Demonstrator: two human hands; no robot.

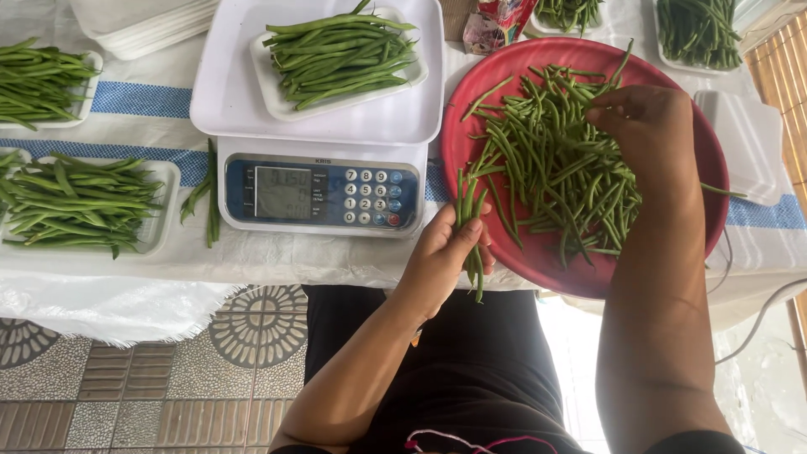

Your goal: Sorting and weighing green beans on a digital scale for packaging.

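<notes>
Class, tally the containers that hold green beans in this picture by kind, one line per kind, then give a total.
White foam trays with beans: 5 (one on the scale, far left, lower left, two at the top right)
Red round basin: 1
Total: 6

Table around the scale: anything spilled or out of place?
Yes. A few loose green beans lie on the white tablecloth between the scale and the left tray, outside any tray. Everything else sits in trays or the red bowl.

white scale [319, 189], bean-filled tray [269, 97] on it, stacked trays [143, 29] behind.
</notes>
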